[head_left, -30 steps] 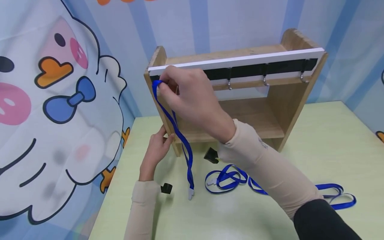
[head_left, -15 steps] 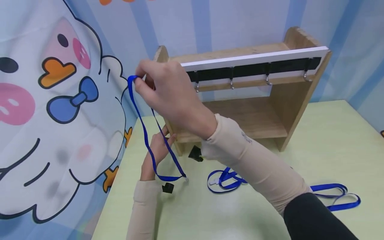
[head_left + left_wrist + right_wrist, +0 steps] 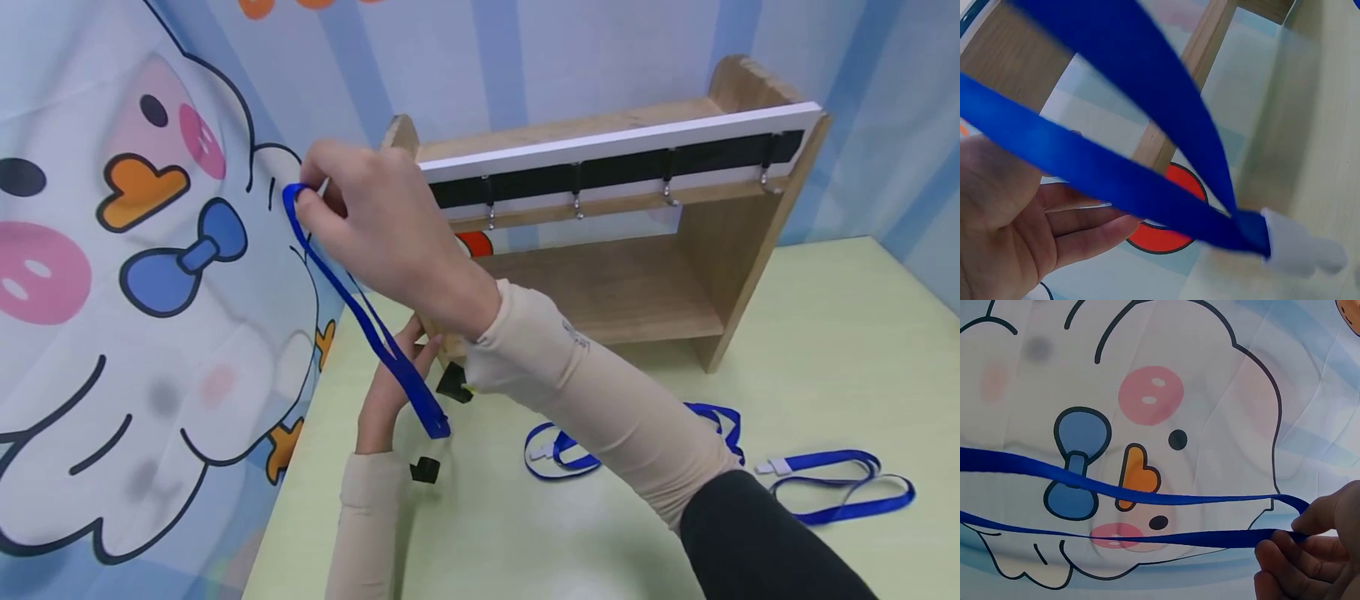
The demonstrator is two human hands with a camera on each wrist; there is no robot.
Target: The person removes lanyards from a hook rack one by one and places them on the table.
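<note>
My right hand (image 3: pixel 382 221) pinches the top of a blue lanyard (image 3: pixel 414 390) between thumb and fingertips, in the air left of the small wooden shelf (image 3: pixel 600 287). The lanyard slants down from it as a long loop, crossing in front of my left hand (image 3: pixel 382 400). Its white clip (image 3: pixel 1297 247) hangs at the low end in the left wrist view. The left hand grips the lower left side panel of the shelf, partly hidden by the lanyard. In the right wrist view the two strands run leftward from the right hand's fingers (image 3: pixel 1266 556).
Across the shelf's top front runs a white board with a black strip and metal hooks (image 3: pixel 577 204). More blue lanyards lie on the pale table (image 3: pixel 525 542), including one at the right (image 3: pixel 873 510). A cartoon cloth (image 3: pixel 67 400) hangs on the left.
My right hand has moved left, away from the front of the shelf, carrying the lanyard, which has swung from near vertical to a slant. The left hand stays at the shelf's side.
</note>
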